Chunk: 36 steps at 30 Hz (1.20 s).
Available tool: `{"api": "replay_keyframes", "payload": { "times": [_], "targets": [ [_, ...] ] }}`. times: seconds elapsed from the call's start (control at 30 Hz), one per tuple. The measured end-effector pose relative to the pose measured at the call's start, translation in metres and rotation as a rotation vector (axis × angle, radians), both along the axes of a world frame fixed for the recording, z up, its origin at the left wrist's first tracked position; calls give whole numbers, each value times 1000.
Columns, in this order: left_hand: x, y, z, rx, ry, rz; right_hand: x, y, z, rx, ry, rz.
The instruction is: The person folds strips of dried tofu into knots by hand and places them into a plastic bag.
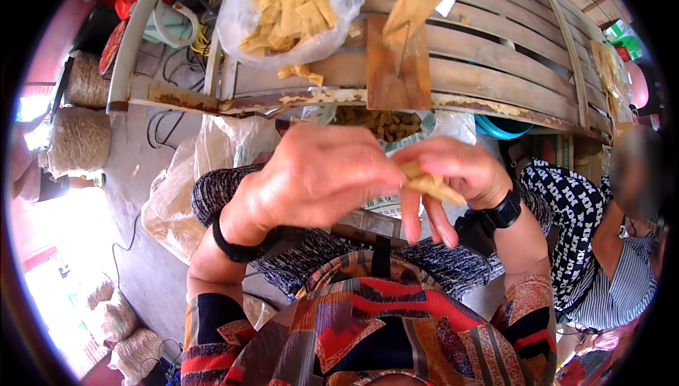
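In front of my lap, both hands work on one folded tan strip (434, 185), apparently tofu skin. My left hand (323, 174) pinches its near end with the fingertips, and motion blurs that hand. Thumb and fingers of my right hand (456, 166) grip the same strip, while other fingers hang apart below it. Part of the strip is hidden by the fingers. Beneath my hands is an open sack (456, 125) with many small tan pieces (379, 121) in it. Beyond stands a slatted bench, where a clear plastic bag (233, 31) holds cut tan strips (292, 4).
A wooden board (398, 84) overhangs the rusty edge of the slatted bench (488, 78), bearing a tan stack (416, 1). Loose strips (301, 73) lie beside the bag. Plastic sheeting (180, 195) is at my left knee. A person (599, 248) sits close on the right.
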<state>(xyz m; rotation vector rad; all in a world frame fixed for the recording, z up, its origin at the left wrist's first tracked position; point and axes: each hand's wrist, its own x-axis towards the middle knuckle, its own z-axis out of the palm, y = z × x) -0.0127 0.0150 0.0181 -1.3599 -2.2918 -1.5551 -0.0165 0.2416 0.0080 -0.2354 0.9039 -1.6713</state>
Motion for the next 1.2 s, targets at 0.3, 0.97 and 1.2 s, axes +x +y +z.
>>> {"api": "replay_keyframes", "payload": {
  "times": [0.3, 0.97, 1.2],
  "targets": [
    [-4, -15, 7, -164, 160, -80, 1, 2, 2, 118, 187, 214],
    [-87, 31, -98, 109, -723, 512, -56, 12, -61, 1123, 1187, -668],
    [-32, 21, -20, 195, -1014, 97, -27, 5, -42, 487, 614, -1154]
  ]
}}
